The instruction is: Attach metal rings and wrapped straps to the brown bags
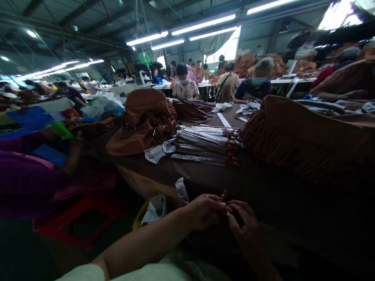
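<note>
Strap (224,194) sits pinched between our left hand (205,210) and right hand (245,228), fingertips closed on it and its little metal fitting (227,213). Looks light and floppy, hardware probably slick, so we'd grip right by the fitting, not the plastic sleeve (182,191) just left of our left hand.

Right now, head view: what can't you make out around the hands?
Head view throughout:
- Brown strap: only its tip shows above the left hand, which grips it. Fingers and shadow hide the rest.
- Metal fitting by the right hand: too small and dim to identify, and the grip is unclear.
- Stack of wrapped straps on the table: they overlap, so the count is unclear.
</note>
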`<action>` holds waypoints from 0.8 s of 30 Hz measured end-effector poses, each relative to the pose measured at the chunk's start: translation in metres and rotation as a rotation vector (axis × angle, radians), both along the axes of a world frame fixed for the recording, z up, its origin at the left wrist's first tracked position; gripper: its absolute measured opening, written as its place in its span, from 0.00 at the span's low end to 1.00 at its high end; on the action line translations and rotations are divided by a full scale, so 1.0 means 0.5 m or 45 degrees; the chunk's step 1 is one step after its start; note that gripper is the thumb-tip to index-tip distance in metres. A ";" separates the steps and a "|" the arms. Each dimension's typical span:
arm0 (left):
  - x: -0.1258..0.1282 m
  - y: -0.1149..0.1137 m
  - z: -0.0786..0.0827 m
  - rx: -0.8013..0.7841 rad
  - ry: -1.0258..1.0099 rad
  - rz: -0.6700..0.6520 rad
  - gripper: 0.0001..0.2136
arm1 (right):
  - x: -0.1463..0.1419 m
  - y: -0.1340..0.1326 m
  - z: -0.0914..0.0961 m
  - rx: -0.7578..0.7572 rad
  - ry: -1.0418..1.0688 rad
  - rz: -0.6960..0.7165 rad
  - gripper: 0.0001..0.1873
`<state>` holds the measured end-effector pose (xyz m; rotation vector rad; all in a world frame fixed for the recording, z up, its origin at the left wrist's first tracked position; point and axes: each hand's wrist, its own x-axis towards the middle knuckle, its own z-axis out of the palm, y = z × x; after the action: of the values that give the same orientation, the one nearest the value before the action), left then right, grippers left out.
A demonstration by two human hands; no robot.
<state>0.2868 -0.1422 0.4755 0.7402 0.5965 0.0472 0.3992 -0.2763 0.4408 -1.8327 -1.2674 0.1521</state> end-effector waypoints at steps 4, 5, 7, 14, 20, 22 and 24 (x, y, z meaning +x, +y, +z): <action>-0.004 -0.005 0.002 0.100 -0.010 0.029 0.15 | 0.003 -0.004 -0.004 -0.047 0.055 0.035 0.12; -0.004 -0.006 0.004 0.125 -0.011 0.038 0.15 | 0.005 -0.006 -0.005 -0.056 0.064 0.050 0.13; -0.004 -0.008 0.008 0.181 -0.003 0.049 0.16 | 0.012 -0.012 -0.004 -0.072 0.069 0.107 0.15; -0.004 -0.010 0.019 0.299 0.039 -0.001 0.20 | 0.038 -0.029 0.027 -0.131 0.069 0.340 0.15; -0.008 0.009 0.066 0.533 -0.087 -0.204 0.20 | 0.025 -0.016 0.016 0.063 0.085 0.134 0.09; -0.011 0.014 0.102 0.601 -0.129 -0.305 0.23 | 0.023 -0.010 0.010 0.121 0.142 0.083 0.07; -0.015 0.018 0.136 0.678 -0.138 -0.404 0.25 | 0.023 -0.005 0.007 0.159 0.196 0.036 0.07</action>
<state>0.2793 -0.1333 0.5433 1.3338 0.3559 -0.0502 0.4108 -0.2789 0.4443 -1.6646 -1.1694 0.2199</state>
